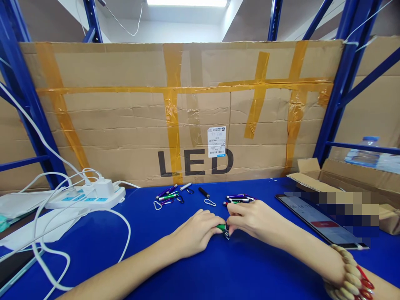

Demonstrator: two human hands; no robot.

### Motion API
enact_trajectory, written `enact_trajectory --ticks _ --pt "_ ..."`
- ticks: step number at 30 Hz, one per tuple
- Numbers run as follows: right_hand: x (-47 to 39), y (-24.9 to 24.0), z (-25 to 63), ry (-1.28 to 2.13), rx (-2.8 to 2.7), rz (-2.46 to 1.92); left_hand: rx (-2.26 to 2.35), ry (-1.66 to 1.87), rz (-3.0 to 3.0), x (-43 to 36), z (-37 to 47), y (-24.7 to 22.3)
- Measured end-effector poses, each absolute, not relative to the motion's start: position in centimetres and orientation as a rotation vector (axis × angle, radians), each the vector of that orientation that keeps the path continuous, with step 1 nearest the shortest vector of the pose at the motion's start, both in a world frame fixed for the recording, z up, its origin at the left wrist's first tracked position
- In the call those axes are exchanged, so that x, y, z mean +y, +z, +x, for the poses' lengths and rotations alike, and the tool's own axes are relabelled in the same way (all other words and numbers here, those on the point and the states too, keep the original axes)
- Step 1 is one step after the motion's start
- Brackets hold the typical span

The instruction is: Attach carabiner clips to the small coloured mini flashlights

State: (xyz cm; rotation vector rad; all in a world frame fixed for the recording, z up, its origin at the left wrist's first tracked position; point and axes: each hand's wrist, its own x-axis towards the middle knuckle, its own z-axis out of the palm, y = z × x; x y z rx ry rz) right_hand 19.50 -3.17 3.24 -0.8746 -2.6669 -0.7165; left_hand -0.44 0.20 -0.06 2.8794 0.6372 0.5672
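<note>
Now, just below frame centre: small green cylinder [221,227] with metal end, pinched by left hand [198,235]. Long axis runs roughly left to right, dipping slightly; metal end points lower right. Right hand [251,218] curls fingers at that end; cannot tell if gripping. Judgement: steady the body, work the end lightly. Above: black cylinder [203,192], silver loop clip [210,203].

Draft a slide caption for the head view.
Left hand holding a small green item, right hand at its other end, over a blue tabletop before cardboard marked LED.
</note>
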Motion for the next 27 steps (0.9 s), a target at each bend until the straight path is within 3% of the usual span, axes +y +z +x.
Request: enact_trajectory --ticks 10,12,17,19,27 --pt "-3.7 2.7 18.9 -0.418 -2.680 -1.012 0.623 0.642 2.910 0.4 -0.7 -0.4" --pt "-3.8 2.3 18.5 -0.191 -2.581 -1.049 0.618 0.694 2.940 0.5 -0.8 -0.4" --pt "-3.6 1.5 17.6 0.845 -2.136 -1.293 0.630 0.735 2.987 0.6 -0.8 -0.5" --pt "-3.4 1.4 17.5 1.115 -2.005 -1.359 0.635 0.704 2.999 0.6 -0.8 -0.5" --pt "-3.0 2.6 18.5 1.390 -1.862 -1.312 0.624 0.715 2.817 0.2 -0.6 -0.1"
